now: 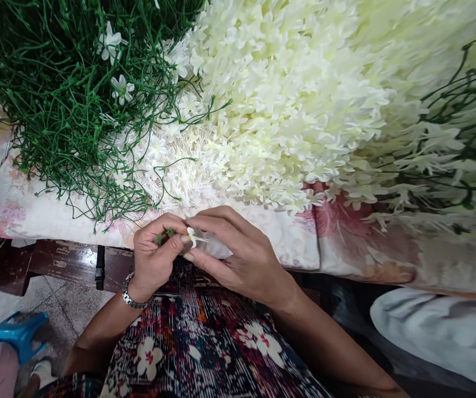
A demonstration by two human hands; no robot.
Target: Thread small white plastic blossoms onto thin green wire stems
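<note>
My left hand (155, 254) is closed in a pinch, thumb against forefinger, on a small white artificial flower (192, 237). Thin white filaments stick out of this flower to the right. A bit of green stem (159, 239) shows between the fingers of that hand; whether it joins the flower is hidden. My right hand (242, 254) curves around the flower from the right. Its thumb and forefinger are apart, one below the flower and one above, with the fingertips close to my left hand.
Beyond my hands lies a heap of green plastic stems (68, 110) at left. A large pile of cream-white flower heads (283, 99) fills the middle. More stems with flowers (440, 160) lie at right. A floral cloth (271, 232) covers the table. A blue stool (18, 334) stands lower left, beside another person's leg.
</note>
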